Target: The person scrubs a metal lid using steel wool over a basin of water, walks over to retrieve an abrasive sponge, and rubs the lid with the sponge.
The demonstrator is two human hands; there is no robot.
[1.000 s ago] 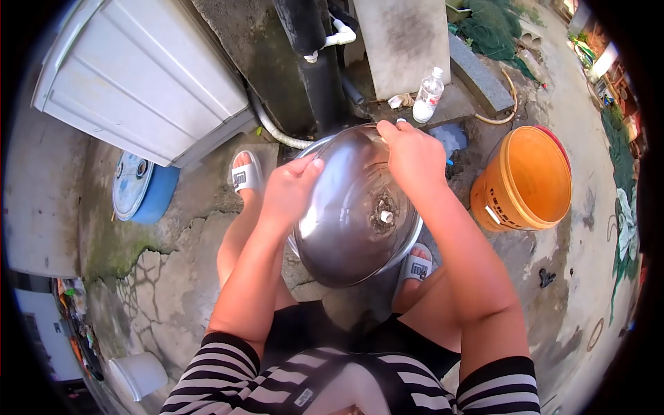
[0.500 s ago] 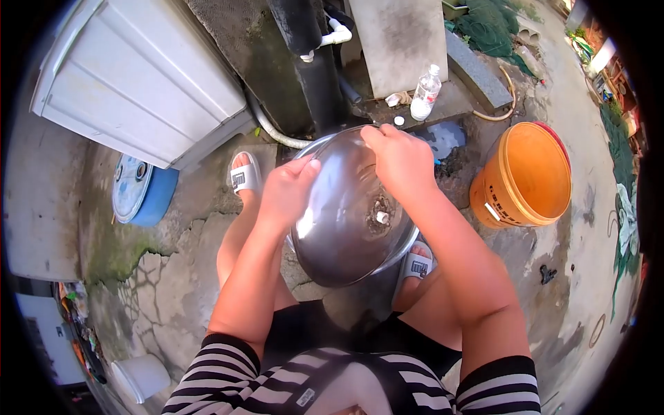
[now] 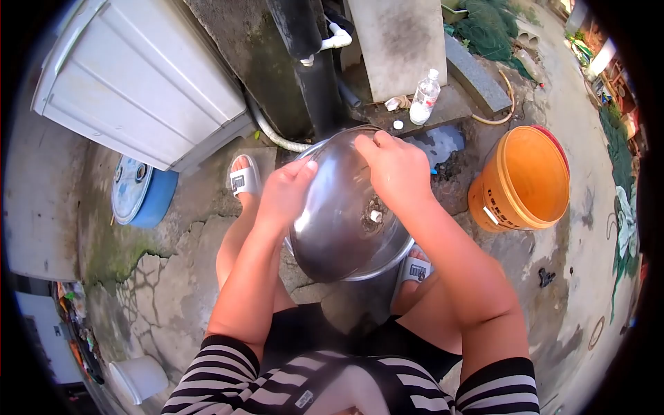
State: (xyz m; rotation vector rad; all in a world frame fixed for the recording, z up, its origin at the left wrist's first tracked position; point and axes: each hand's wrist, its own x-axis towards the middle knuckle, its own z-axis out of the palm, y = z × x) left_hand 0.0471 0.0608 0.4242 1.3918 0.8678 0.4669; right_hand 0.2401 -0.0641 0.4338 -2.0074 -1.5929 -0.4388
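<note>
A shiny domed metal pot lid [image 3: 332, 221] is held tilted between my hands, with a brownish patch around a small white stub on it. My left hand [image 3: 287, 190] grips its left edge, thumb lying on the metal. At the upper right, my right hand [image 3: 398, 169] is closed at the rim, its fingertips partly hidden. Under the lid, between my feet, is a metal basin [image 3: 403, 254], mostly covered; I cannot see what it contains.
An orange bucket [image 3: 487, 194] stands on the right, with a red rim behind it. Ahead are a clear plastic bottle [image 3: 424, 100], a white cap [image 3: 398, 125] and a black pipe [image 3: 315, 90]. A blue drum [image 3: 158, 197] and a large white bin [image 3: 152, 76] are on the left.
My right hand has shifted slightly left and down at the lid's upper edge. The lid has moved a little to the left, showing more of the basin's right rim.
</note>
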